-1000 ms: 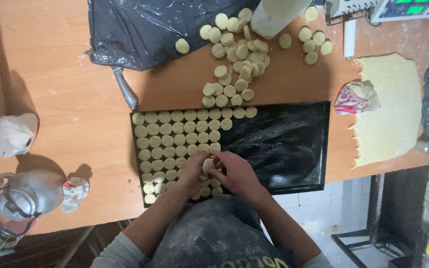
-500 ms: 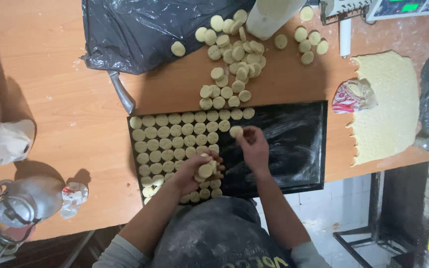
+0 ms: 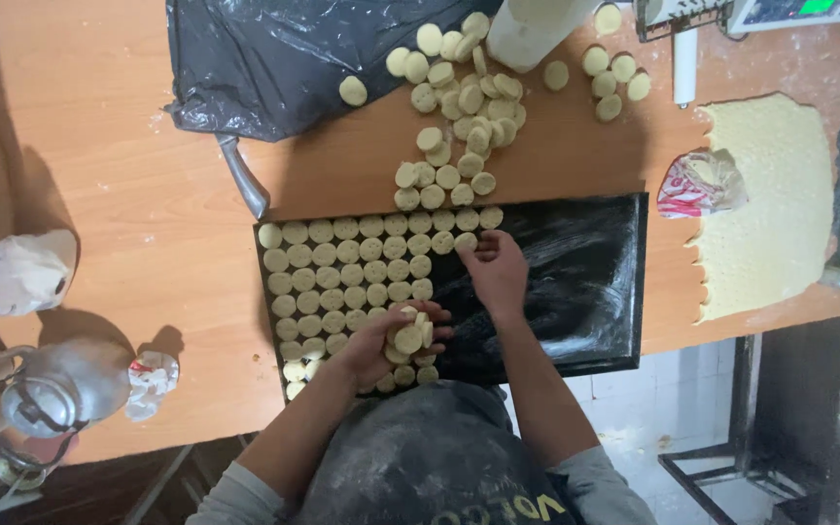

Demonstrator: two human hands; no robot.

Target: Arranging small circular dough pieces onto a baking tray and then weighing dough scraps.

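Tabletop [image 3: 138, 194] bare at left centre; kettle [image 3: 46, 389] near its left front edge. Tray [image 3: 576, 282]: left part filled with rows of dough discs [image 3: 342, 262], right part bare, floured. Left hand [image 3: 381, 345] cupped, clamped on a stack of discs [image 3: 410, 331]. Right hand [image 3: 493, 267] pinches one disc [image 3: 466, 241] at the row end. Loose pile [image 3: 464, 107] behind tray; dough sheet [image 3: 765, 204] right.

Orange table [image 3: 148, 194]: black tray [image 3: 585, 282], dough sheet [image 3: 770, 204], kettle [image 3: 51, 399].
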